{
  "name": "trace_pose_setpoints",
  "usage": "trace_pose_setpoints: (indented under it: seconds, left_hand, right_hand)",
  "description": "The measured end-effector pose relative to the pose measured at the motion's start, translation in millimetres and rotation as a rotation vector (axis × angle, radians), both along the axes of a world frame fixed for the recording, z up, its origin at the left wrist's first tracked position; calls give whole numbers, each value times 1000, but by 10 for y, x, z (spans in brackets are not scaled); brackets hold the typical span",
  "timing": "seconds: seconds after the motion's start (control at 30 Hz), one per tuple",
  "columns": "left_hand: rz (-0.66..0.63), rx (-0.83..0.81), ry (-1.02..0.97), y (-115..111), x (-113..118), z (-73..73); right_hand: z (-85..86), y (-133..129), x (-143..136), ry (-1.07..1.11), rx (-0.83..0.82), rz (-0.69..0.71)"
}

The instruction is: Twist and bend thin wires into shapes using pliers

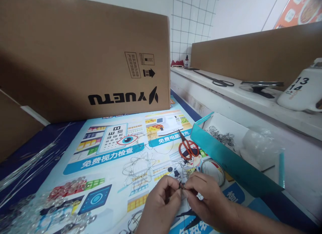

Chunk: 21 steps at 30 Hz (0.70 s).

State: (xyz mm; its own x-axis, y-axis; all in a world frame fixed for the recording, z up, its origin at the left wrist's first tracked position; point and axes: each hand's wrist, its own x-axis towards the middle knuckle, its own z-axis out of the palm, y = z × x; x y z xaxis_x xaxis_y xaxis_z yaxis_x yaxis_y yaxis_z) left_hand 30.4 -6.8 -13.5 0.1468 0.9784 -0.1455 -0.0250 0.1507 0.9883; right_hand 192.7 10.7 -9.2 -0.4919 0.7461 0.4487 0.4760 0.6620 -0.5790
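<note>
My left hand [163,202] and my right hand [207,195] meet at the lower middle of the head view, thumbs and index fingers pinched together. Between their fingertips is a small dark piece of thin wire [181,186], partly hidden by the fingers. A thin strand hangs down below them. Just beyond the hands lie scissors with orange-red handles [188,149], blades pointing away. A loose flower-like tangle of wire [139,168] rests to the left of them. Right of the scissors is a round coil of wire [212,172].
Clear beads [72,207] are heaped at the lower left, with long thin rods [27,167] above. A teal-edged box [233,167] holds wire and a plastic bag. A large cardboard box [100,53] stands behind. The right ledge [226,93] bears a white mug [299,90] and black scissors [221,82].
</note>
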Motion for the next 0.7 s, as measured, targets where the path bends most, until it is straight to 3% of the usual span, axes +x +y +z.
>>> trace_pose_setpoints:
  seconds: [0.2,0.3,0.47,0.7]
  left_hand:
    - [17,-19,62,2,3,-41]
    - [74,66,197,-13,-4,-20]
    - [46,250,402,-27,-13,15]
    - [16,343,494,-40,-9,35]
  right_hand:
    - [28,10,-5,78,-180,7]
    - [71,23,-2,54,-155,-14]
    - [103,29,4,15,-63,-78]
    - [25,19,-19,4,-59,-65]
